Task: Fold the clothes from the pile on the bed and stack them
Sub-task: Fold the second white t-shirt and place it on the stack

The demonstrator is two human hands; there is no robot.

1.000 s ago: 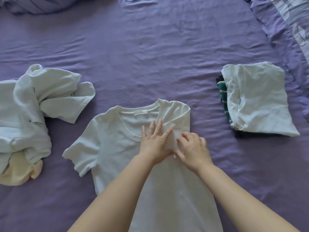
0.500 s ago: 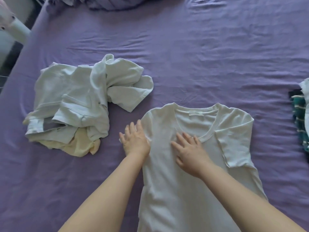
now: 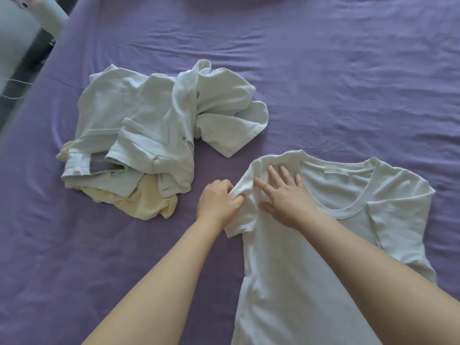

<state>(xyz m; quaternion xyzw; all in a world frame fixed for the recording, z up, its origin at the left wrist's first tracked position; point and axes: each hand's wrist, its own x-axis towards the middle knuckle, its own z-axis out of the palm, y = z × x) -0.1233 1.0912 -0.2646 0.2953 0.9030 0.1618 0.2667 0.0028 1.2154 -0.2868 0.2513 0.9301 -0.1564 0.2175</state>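
Note:
A white T-shirt [image 3: 311,257] lies flat on the purple bed sheet [image 3: 323,83], collar away from me. Its right sleeve is folded in over the chest. My left hand [image 3: 216,202] pinches the left sleeve and lifts it inward over the shoulder. My right hand [image 3: 283,192] presses flat with spread fingers on the shirt's left shoulder, just beside the collar. A loose pile of clothes [image 3: 154,138] lies to the left: pale trousers, a white shirt and a yellow garment underneath.
The bed's left edge runs diagonally at the upper left, with a white object [image 3: 47,13] beyond it. Wrinkled purple sheet stretches behind and to the right of the shirt.
The view has swung left, and the folded stack on the right is out of view. My left hand took hold of the left sleeve and folds it inward; my right hand moved to the left shoulder.

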